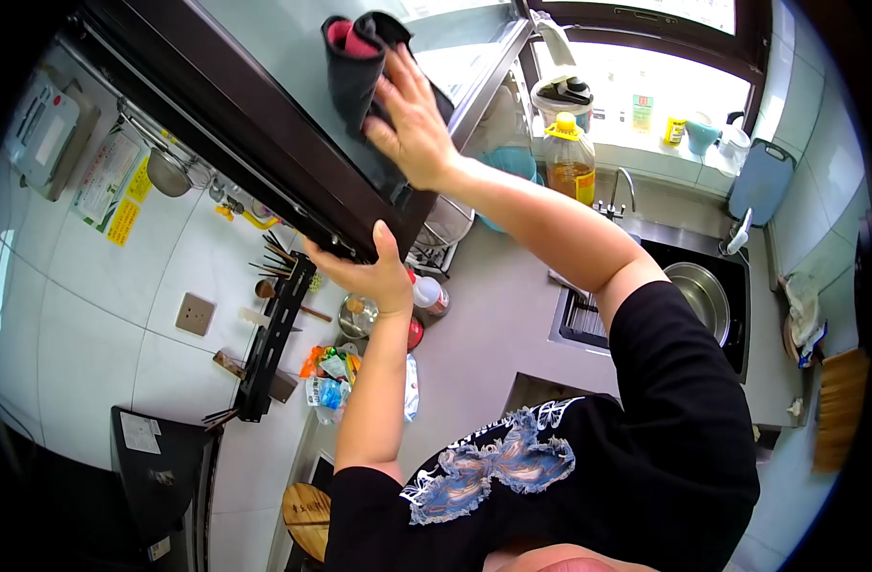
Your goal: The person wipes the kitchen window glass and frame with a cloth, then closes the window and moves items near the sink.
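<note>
Cloth [353, 81]: one, dark, with red showing in its rolled left part. Located at the far end of the reach, against the grey panel [283, 43], inside the dark frame [231, 95]. Bunched; the rolled part lies roughly near to far, the remainder spreading right beneath the hand. No single long axis can be told.

Right hand [415, 138]: on the cloth, back uppermost, fingers extended over it, thumb to the left. Fingers not curled round the cloth; the roll stands just left of and beyond the fingertips. This is the nearer hand, being in contact.

Left hand [374, 276]: at the near edge of the frame, thumb raised, fingers reaching left along the edge. Fingertips partly hidden; whether it grips or only braces, cannot tell. From here the cloth lies farther off, slightly right, with the frame corner between.

Surroundings: counter [493, 296] to the right of the left forearm; oil bottle [571, 162] at its far side, right of the right hand; pot [698, 300] in the sink at right; knife rack [274, 343] on the left wall, near the left hand.
</note>
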`<state>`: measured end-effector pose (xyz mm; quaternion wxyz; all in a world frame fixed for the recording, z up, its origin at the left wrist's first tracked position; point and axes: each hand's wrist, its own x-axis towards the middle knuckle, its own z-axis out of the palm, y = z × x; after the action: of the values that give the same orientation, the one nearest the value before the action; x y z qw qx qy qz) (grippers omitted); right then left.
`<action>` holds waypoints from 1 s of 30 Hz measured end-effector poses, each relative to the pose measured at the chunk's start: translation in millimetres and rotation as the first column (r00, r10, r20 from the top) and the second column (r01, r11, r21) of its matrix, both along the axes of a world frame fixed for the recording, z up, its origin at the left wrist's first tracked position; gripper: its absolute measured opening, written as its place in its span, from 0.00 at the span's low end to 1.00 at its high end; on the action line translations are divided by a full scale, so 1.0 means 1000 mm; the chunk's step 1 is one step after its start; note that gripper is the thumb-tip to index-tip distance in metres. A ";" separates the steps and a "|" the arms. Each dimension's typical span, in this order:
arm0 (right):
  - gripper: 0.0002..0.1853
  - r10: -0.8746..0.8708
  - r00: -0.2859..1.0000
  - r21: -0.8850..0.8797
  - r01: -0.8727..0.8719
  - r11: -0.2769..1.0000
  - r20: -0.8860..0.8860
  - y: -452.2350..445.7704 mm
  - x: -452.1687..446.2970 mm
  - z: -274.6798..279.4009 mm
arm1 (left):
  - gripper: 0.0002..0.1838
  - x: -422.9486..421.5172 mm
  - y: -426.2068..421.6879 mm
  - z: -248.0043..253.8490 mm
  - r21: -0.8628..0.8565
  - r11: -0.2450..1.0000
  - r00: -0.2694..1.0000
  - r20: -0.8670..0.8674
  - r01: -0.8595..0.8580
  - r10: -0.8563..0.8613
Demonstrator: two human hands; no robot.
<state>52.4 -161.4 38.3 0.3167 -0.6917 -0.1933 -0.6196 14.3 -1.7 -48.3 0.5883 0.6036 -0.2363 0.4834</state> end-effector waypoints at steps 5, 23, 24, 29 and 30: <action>0.32 -0.167 0.979 0.188 0.186 0.964 -0.117 -0.071 0.070 0.012 | 0.46 -0.008 0.000 0.003 0.048 0.998 0.999 -0.011 0.045 -0.045; 0.18 -0.696 0.568 -0.169 0.709 0.685 -0.439 -0.386 0.275 -0.111 | 0.54 -0.006 -0.002 -0.005 0.053 0.998 0.994 -0.102 -0.037 0.042; 0.18 -0.693 0.571 -0.174 0.703 0.690 -0.441 -0.382 0.271 -0.112 | 0.54 -0.006 -0.001 -0.005 0.066 0.997 0.995 -0.092 -0.041 0.047; 0.23 -0.296 0.605 0.087 0.521 0.849 -0.739 -0.314 0.200 -0.074 | 0.49 -0.009 -0.005 -0.002 0.040 0.999 0.999 -0.050 0.002 0.000; 0.33 -0.041 0.634 0.366 0.496 0.787 -0.772 -0.308 0.200 -0.076 | 0.50 -0.010 -0.004 -0.002 0.032 0.999 0.998 -0.054 0.015 -0.014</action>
<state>252.1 -469.5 -37.3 0.4491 -0.7794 0.2459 -0.3610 4.6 -6.2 -50.4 0.5883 0.6241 -0.2323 0.4587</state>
